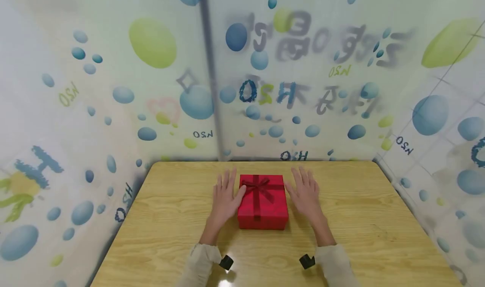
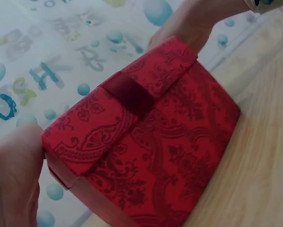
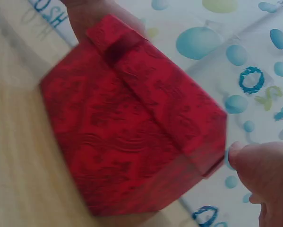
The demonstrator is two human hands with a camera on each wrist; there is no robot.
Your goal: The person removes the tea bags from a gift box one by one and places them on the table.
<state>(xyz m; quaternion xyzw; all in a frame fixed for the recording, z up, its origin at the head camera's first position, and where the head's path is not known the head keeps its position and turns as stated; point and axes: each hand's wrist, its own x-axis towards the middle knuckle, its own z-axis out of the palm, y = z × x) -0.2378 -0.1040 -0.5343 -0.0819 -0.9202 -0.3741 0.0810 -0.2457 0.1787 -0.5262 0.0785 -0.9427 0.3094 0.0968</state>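
Note:
A red gift box (image 1: pixel 263 215) with a raised floral pattern sits on the table, its lid (image 1: pixel 248 202) on top. Dark red ribbon (image 1: pixel 256 213) crosses the lid and is tied in a bow (image 1: pixel 260 185). At the box's left side is my left hand (image 1: pixel 224 200), fingers straight and pointing away, the thumb at the lid's left edge. My right hand (image 1: pixel 306 196) is on the other side with fingers extended; its thumb is close to the lid's right edge. In the left wrist view the box's patterned front (image 2: pixel 179 142) shows, a ribbon band (image 2: pixel 129 94) over the lid's rim.
The wooden table (image 1: pixel 170 219) reaches back to a pale curtain (image 1: pixel 265 131) printed with blue and green dots and letters. Similar sheets hang at the left and right. A small black device (image 1: pixel 226 262) is at the left wrist, and another black device (image 1: pixel 307 261) at the right.

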